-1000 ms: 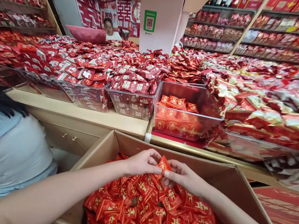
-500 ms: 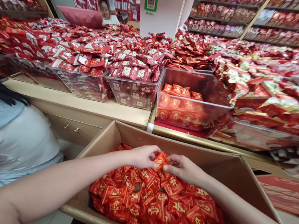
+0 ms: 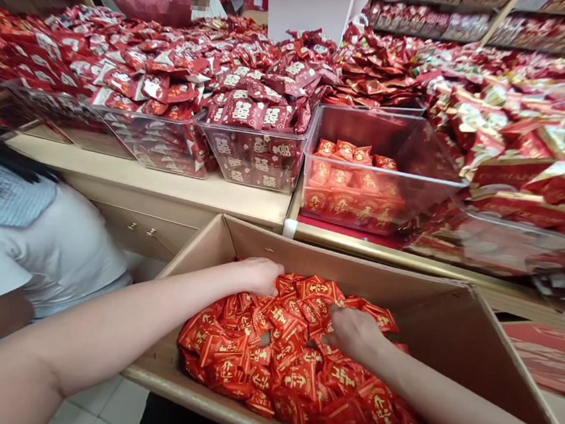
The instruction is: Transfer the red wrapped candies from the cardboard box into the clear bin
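Small red candy packets (image 3: 296,380) with gold lettering fill much of an open cardboard box (image 3: 357,262) in front of me. My left hand (image 3: 259,276) is at the box's far left part, fingers curled down at the edge of the pile; its fingertips are hidden. Farther right, my right hand (image 3: 355,329) reaches down into the pile with bent fingers touching packets. What either hand grips, if anything, cannot be made out. Beyond the box, a clear plastic bin (image 3: 385,182) holds matching red packets in rows, stacked low.
Heaped bins of dark red packets (image 3: 257,113) line the counter (image 3: 165,181) to the left. Gold and red bags (image 3: 528,155) pile up on the right. A person in a white top (image 3: 69,251) is close on my left. Another person stands behind the counter near a pink basket (image 3: 143,2).
Both hands were together holding one red packet above the pile. They have parted and lowered, the left moving left, the right moving right and down. The view has tilted downward.
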`<action>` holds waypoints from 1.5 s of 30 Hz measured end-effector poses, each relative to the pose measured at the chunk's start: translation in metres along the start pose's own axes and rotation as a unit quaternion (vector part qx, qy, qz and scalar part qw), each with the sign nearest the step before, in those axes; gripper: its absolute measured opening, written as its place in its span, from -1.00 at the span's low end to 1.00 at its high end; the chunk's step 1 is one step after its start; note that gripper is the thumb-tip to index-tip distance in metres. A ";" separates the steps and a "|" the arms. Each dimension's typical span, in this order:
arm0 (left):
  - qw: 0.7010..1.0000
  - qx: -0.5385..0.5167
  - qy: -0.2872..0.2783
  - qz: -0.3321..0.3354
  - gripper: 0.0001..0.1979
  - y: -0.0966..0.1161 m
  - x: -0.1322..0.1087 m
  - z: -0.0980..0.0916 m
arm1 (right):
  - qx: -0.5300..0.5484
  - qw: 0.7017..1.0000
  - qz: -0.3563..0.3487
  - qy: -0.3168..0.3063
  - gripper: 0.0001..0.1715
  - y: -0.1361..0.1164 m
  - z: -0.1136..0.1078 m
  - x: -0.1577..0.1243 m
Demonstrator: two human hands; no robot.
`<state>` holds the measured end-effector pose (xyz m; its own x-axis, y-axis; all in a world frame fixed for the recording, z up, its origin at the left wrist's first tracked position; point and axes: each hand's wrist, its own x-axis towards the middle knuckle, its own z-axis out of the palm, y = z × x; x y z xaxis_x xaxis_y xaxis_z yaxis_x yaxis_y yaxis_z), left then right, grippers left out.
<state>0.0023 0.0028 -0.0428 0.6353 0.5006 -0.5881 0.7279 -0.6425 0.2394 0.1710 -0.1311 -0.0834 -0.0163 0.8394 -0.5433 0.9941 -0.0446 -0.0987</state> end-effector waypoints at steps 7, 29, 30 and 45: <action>0.997 -0.051 -0.014 0.054 -0.60 0.000 0.002 -0.005 | -0.005 0.999 0.035 0.006 -0.50 -0.001 -0.004 0.002; 0.831 -0.534 0.030 0.150 -0.68 0.022 -0.002 0.008 | 0.539 0.830 -0.126 0.063 -0.74 0.012 -0.054 -0.006; 0.814 -0.561 0.029 0.146 -0.66 0.023 -0.002 0.007 | 0.562 0.815 -0.121 0.067 -0.72 0.012 -0.053 -0.004; 0.858 -0.495 0.010 0.135 -0.71 0.030 -0.013 0.002 | 0.497 0.846 -0.170 0.090 -0.77 -0.003 -0.048 -0.002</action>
<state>0.0156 -0.0242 -0.0300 0.8124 0.4271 -0.3969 0.4100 0.0656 0.9097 0.1730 -0.1066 -0.0417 -0.1781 0.9600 -0.2160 0.3522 -0.1428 -0.9250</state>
